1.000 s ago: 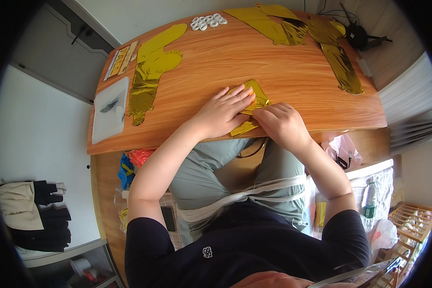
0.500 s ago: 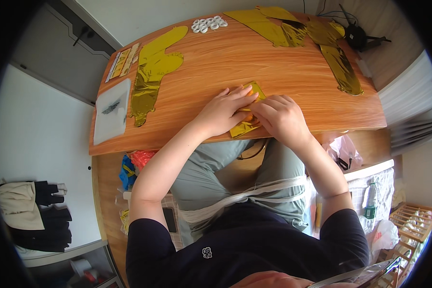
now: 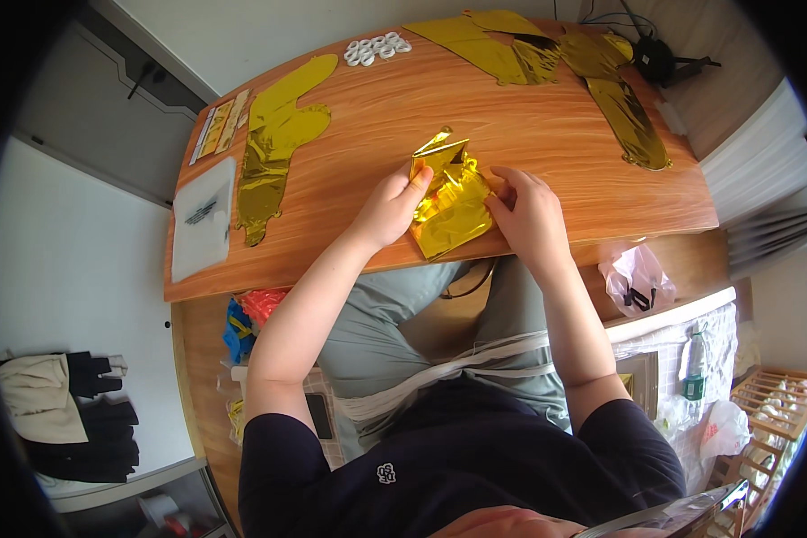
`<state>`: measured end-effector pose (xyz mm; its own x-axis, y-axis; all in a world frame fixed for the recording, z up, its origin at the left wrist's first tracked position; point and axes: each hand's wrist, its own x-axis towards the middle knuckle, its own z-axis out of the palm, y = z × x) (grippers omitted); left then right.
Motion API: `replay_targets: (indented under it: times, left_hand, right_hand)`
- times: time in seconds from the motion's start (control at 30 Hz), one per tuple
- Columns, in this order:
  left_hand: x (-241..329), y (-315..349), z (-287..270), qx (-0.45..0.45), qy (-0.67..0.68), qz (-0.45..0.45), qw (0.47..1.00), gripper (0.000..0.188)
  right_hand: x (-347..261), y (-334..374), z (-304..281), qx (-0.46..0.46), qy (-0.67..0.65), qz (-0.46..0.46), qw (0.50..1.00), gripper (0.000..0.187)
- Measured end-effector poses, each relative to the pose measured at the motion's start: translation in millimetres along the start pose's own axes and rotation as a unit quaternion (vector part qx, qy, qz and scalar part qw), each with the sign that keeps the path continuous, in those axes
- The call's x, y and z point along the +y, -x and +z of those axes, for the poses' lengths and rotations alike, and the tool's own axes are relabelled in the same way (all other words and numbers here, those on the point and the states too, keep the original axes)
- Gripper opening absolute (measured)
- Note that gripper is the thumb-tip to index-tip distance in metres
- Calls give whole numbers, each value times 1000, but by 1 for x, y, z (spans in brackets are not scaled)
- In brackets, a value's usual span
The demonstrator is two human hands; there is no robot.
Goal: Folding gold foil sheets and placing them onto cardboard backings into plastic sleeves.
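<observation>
Two hands [image 3: 388, 211] [image 3: 533, 213] pinch folded gold foil [image 3: 457, 220] | white rings [image 3: 377, 48] beyond | foil sheet [image 3: 272, 139], translucent pouch [image 3: 203, 235] leftward

I count: two hands [image 3: 390, 211] | one folded gold foil [image 3: 457, 220] | seemingly three flat gold foils [image 3: 264, 161] | about ten white rings [image 3: 377, 48] | one frosted pouch [image 3: 201, 238] | one bottle [image 3: 694, 381]

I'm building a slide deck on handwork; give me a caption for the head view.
The left hand holds folded gold foil, the right hand at its edge, over a wood-grain table.
</observation>
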<state>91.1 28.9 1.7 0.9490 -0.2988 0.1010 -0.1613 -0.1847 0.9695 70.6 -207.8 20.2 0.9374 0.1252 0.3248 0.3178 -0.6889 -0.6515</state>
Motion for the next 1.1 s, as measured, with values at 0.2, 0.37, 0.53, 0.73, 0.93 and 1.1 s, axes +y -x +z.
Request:
replay_targets:
  times: [0.2,0.37,0.53,0.73,0.93,1.1]
  left_hand:
    - [0,1,-2,11,33,2,999,47]
    - [-4,1,-6,11,32,6,999,47]
    - [8,4,-3,-43,-28,-7,999,46]
    - [13,4,1,-72,-345,114,929,47]
    - [12,5,3,-56,-368,102,922,47]
    - [12,4,-1,-87,-386,126,909,47]
  right_hand:
    - [-1,0,8,-4,12,23,1000,31]
    - [-3,3,16,38,52,-48,997,29]
    - [-8,6,18,18,120,-56,991,26]
    - [-7,7,17,22,125,-77,989,24]
    - [-3,18,-6,13,1,-65,998,27]
    - [5,25,-10,-3,-32,-23,999,34]
